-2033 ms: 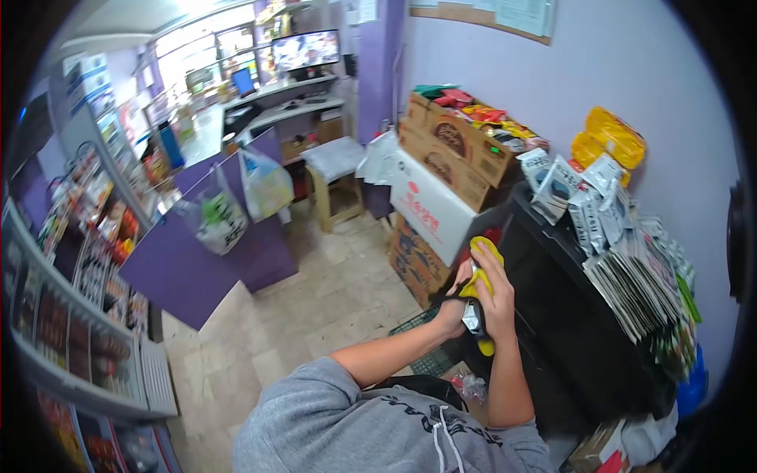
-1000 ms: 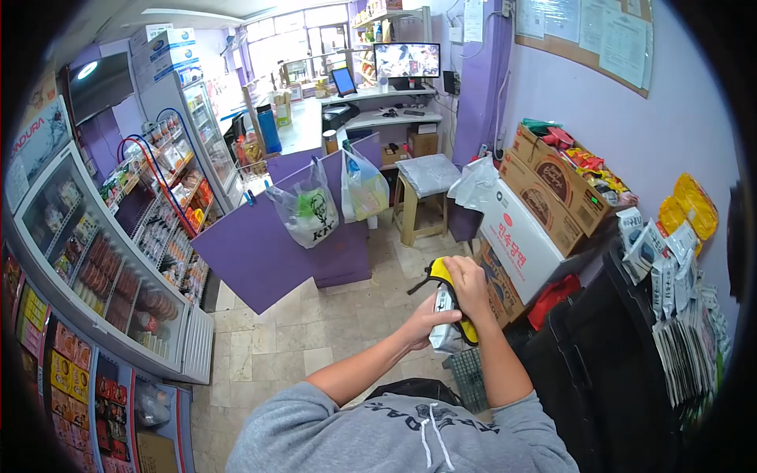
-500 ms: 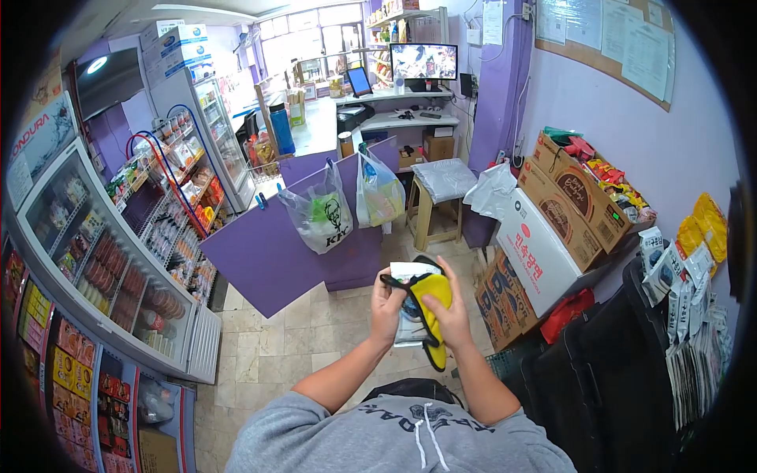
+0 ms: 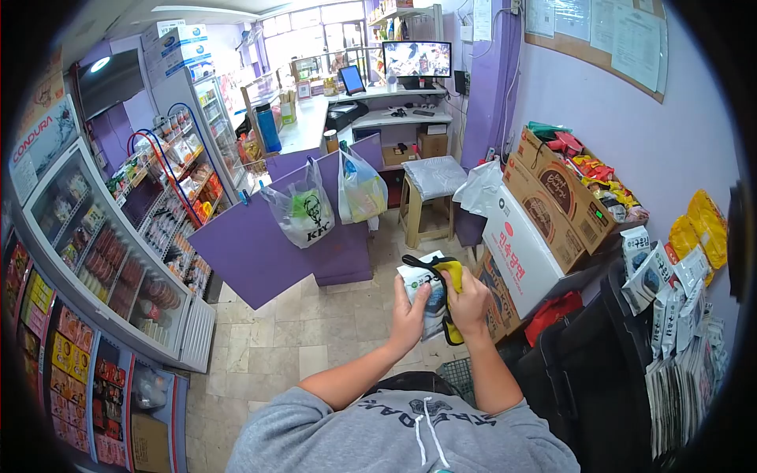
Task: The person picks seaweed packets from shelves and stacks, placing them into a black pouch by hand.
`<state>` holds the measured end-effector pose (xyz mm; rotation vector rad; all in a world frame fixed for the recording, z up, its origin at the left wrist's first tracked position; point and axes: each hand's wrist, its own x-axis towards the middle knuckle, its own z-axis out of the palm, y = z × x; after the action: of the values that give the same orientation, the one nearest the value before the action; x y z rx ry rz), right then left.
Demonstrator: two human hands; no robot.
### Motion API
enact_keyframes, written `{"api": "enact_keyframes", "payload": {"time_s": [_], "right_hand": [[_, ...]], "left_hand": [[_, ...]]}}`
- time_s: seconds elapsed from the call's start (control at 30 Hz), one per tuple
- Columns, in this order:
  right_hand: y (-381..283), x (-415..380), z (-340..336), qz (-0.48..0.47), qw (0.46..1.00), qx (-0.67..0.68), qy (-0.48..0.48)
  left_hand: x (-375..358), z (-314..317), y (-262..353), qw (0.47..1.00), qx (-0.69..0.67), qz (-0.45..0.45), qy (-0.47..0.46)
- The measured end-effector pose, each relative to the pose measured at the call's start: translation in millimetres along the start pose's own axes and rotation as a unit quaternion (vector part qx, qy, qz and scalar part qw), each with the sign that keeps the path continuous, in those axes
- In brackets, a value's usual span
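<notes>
White packet (image 4: 419, 285) is gripped by left hand (image 4: 410, 315); yellow cloth (image 4: 454, 277) is clutched against it by right hand (image 4: 468, 301).

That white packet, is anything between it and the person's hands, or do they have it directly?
Nothing visible stands between them. The left hand grips the white packet directly, and the right hand presses a yellow and black handheld device against its side. Both hold it in mid-air above the tiled floor.
</notes>
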<state>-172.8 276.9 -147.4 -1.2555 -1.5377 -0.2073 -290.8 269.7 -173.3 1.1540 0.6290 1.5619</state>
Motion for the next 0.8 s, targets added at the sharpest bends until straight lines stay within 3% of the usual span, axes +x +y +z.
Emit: {"api": "enact_keyframes", "payload": {"time_s": [0.17,0.2,0.23,0.3,0.37,0.43,0.47,0.57,0.6,0.63,0.7,0.73,0.8], "right_hand": [[31,5,-22,0.102,0.976,0.191,-0.037],[35,6,-25,0.185,0.917,0.352,-0.027],[39,6,-29,0.263,0.825,0.499,-0.017],[36,-7,-33,0.257,0.815,0.500,-0.141],[45,-19,-35,0.268,0.692,0.617,-0.264],[34,-36,-43,0.250,0.656,0.656,-0.277],[33,-43,-46,0.274,0.608,0.685,-0.295],[31,-52,-59,0.321,0.601,0.686,-0.256],[34,-54,-59,0.310,0.655,0.653,-0.221],[38,-52,-63,0.314,0.652,0.654,-0.222],[47,-32,-75,0.338,0.661,0.641,-0.197],[38,-14,-80,0.265,0.655,0.686,-0.173],[47,-19,-76,0.274,0.634,0.704,-0.165]], "left_hand": [[-2,21,-1,0.993,-0.112,0.000,0.032],[-2,25,3,0.987,-0.153,-0.012,0.043],[-3,31,0,0.987,-0.153,-0.011,0.046],[-7,43,-8,0.983,-0.174,-0.011,0.061],[-2,47,-11,0.989,-0.108,0.068,0.079],[4,48,-2,0.985,-0.140,0.040,0.090],[5,44,-4,0.990,-0.108,0.064,0.064],[1,56,-8,0.988,-0.123,0.062,0.068],[-4,61,-9,0.992,-0.070,0.077,0.074],[-11,61,-17,0.996,-0.057,0.023,0.066],[-21,80,-26,0.994,-0.071,0.052,0.056],[-26,93,-24,0.994,-0.064,0.064,0.064],[-26,97,-27,0.995,-0.060,0.059,0.061]]}}
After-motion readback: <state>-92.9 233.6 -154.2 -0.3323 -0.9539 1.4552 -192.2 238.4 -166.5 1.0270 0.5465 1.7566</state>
